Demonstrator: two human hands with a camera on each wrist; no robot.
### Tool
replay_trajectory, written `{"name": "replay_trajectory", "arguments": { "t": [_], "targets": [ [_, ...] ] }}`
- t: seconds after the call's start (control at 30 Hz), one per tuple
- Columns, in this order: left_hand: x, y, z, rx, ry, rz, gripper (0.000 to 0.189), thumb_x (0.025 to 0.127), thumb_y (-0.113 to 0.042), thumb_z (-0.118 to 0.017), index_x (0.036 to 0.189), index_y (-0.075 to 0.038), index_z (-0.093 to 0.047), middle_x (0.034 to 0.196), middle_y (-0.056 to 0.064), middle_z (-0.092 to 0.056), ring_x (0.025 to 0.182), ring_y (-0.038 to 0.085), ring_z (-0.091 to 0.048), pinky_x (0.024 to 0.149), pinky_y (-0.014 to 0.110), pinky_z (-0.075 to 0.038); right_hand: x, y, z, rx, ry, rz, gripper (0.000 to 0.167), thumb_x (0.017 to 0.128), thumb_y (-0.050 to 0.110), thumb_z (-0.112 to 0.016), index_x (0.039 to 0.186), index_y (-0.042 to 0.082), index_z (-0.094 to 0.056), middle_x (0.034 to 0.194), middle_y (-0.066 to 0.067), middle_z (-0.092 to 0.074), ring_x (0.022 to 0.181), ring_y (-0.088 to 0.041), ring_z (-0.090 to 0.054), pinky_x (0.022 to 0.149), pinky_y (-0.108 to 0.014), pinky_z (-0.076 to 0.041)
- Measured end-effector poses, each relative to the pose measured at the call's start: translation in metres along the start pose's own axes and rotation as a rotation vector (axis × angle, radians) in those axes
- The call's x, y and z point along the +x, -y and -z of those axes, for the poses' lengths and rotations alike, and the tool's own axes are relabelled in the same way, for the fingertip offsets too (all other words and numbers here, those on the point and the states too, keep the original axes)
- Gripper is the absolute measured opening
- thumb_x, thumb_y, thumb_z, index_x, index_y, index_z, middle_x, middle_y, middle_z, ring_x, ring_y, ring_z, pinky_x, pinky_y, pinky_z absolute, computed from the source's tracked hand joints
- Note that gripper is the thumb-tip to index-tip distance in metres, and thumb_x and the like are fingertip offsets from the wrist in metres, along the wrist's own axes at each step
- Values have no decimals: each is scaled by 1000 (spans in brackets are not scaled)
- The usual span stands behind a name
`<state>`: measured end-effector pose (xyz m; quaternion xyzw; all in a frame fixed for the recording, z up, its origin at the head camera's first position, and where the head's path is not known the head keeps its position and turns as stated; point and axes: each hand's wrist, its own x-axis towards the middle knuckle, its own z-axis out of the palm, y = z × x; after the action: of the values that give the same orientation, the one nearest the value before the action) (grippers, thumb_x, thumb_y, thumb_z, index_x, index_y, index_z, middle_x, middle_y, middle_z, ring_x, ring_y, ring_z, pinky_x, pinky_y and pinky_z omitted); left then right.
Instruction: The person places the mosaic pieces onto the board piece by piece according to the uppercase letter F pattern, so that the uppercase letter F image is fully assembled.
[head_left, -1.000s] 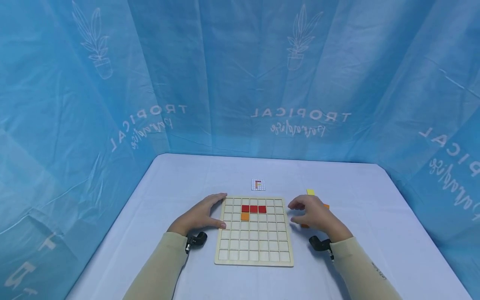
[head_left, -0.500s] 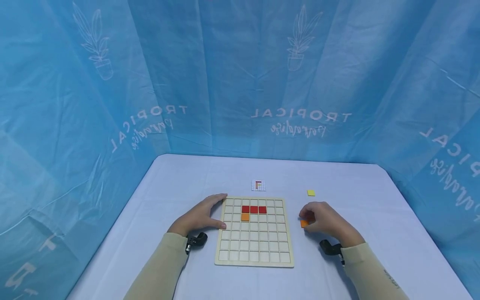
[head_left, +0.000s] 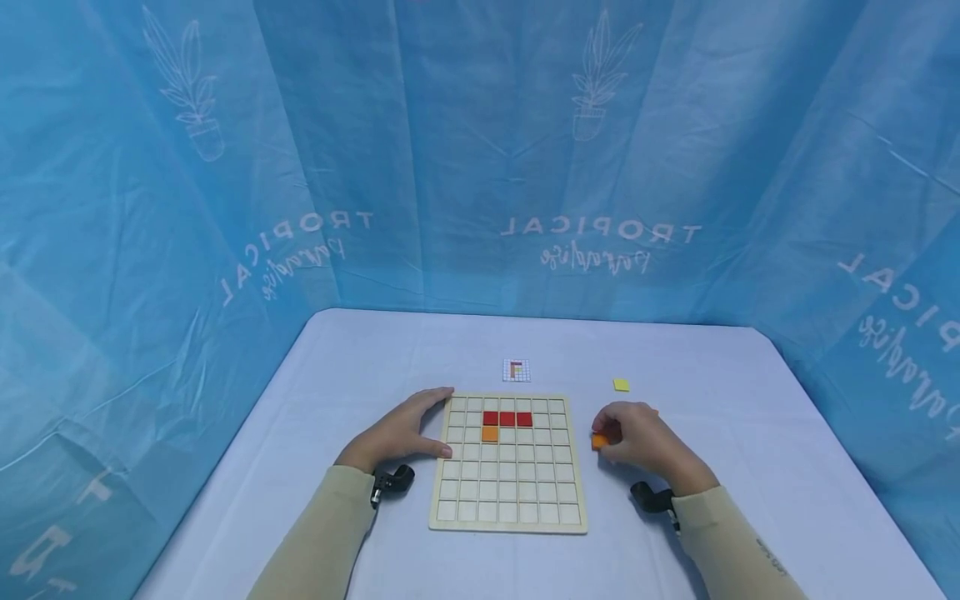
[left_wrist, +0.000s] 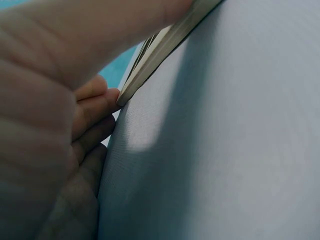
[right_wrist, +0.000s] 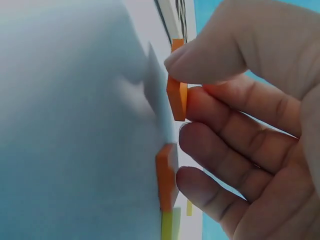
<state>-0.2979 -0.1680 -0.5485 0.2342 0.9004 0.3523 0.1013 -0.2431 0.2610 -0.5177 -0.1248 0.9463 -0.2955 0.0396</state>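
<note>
A wooden grid board (head_left: 507, 527) lies flat on the white table, with three red tiles (head_left: 507, 418) in a row and one orange tile (head_left: 490, 433) below the leftmost. My left hand (head_left: 401, 429) rests against the board's left side, thumb and fingers spread along the edge; in the left wrist view a fingertip (left_wrist: 112, 97) touches a corner. To the right of the board, my right hand (head_left: 637, 437) pinches another orange tile (right_wrist: 177, 102) between thumb and fingers, raised off the cloth. Below it in the right wrist view, a further orange tile (right_wrist: 165, 180) lies on the table.
A small printed pattern card (head_left: 517, 370) lies just beyond the board. A yellow tile (head_left: 621, 385) sits behind my right hand. Blue curtains (head_left: 480, 167) hang around the back and sides of the table (head_left: 390, 342).
My right hand first moved right and towards me, took hold of an orange tile, and has since shifted slightly left towards the board with it. The left hand and the board have stayed put.
</note>
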Motion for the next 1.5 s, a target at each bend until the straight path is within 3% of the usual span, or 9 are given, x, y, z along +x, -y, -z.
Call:
{"name": "replay_trajectory", "arguments": {
  "t": [0.2,0.43,0.9,1.17,1.5],
  "targets": [
    [0,0,-1,-3,5,7,118,67,-55,-98,164,-20,-41,167,4,-36,155,30,-26,124,52,-24,5,6,-3,20,-22,83,26,77,1,-88,94,15,-75,87,7,-66,80,-17,-59,69,-31,-55],
    [-1,-1,-1,1,10,10,116,68,-54,-98,164,-20,-41,167,5,-37,155,30,-26,124,52,-24,14,23,-4,8,-42,119,25,78,7,-90,97,15,-76,93,9,-67,87,-15,-62,81,-36,-58],
    [1,-2,-1,4,2,22,118,67,-55,-98,164,-21,-40,167,4,-36,155,30,-26,124,53,-24,33,58,-8,66,1,229,25,79,3,-87,99,14,-76,94,9,-69,89,-19,-64,81,-36,-59],
    [0,-1,0,6,4,23,118,67,-56,-97,164,-20,-40,167,4,-36,155,30,-26,124,53,-23,45,84,-23,70,76,289,23,82,5,-89,99,14,-76,94,9,-69,90,-23,-66,82,-35,-59],
    [1,-2,2,3,18,10,117,68,-55,-97,164,-19,-40,167,5,-36,155,30,-26,124,52,-24,53,106,-42,71,159,346,22,82,4,-88,99,12,-76,95,7,-69,86,-19,-64,78,-30,-58]
  ]
}}
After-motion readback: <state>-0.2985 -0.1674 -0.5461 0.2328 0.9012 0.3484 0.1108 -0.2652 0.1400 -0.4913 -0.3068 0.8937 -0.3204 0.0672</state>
